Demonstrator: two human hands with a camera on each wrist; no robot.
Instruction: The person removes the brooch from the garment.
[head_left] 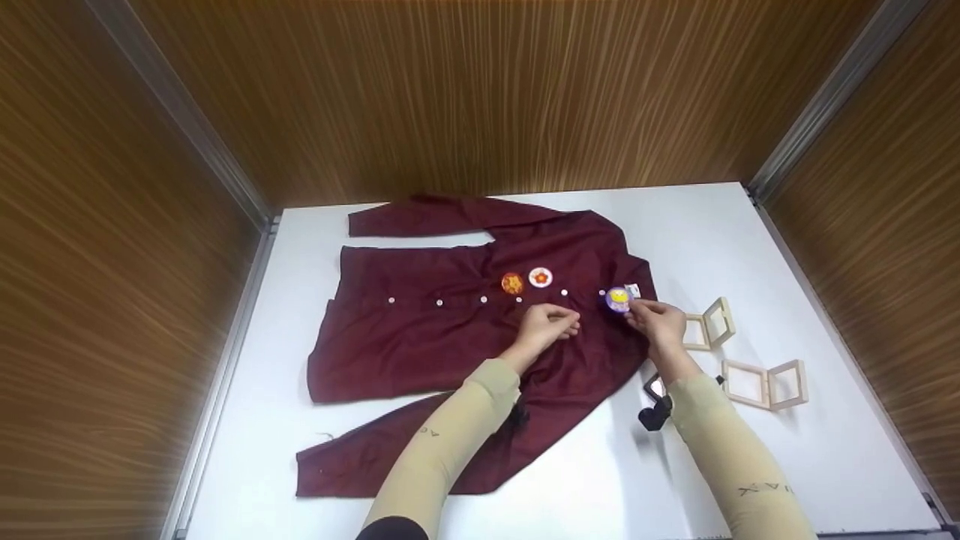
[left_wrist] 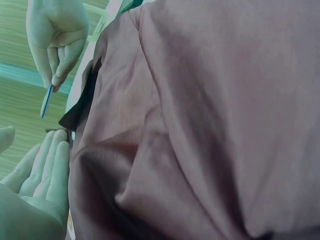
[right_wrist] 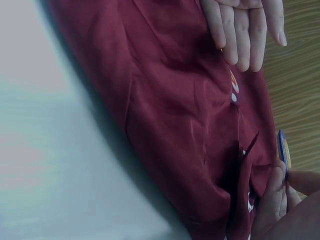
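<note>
A maroon button-up shirt (head_left: 420, 352) lies spread on the white table, collar to the right. Between thumb and fingertips, my right hand (head_left: 658, 322) pinches a round purple pin badge (head_left: 618, 299) with a yellow design, over the collar area. The right wrist view shows this badge (right_wrist: 283, 150) edge-on. My left hand (head_left: 546, 330) hovers by the button placket, its fingers (left_wrist: 45, 170) nearly straight and holding nothing. An orange badge (head_left: 512, 283) and a white badge with a red flower (head_left: 541, 277) sit on the shirt front, just beyond the left hand.
Right of the collar stand a small open wooden frame (head_left: 718, 321) and a second one (head_left: 765, 384) nearer me. A dark object (head_left: 655, 415) shows beside my right forearm. Wood-grain panels (head_left: 480, 97) wall the table at the back and sides.
</note>
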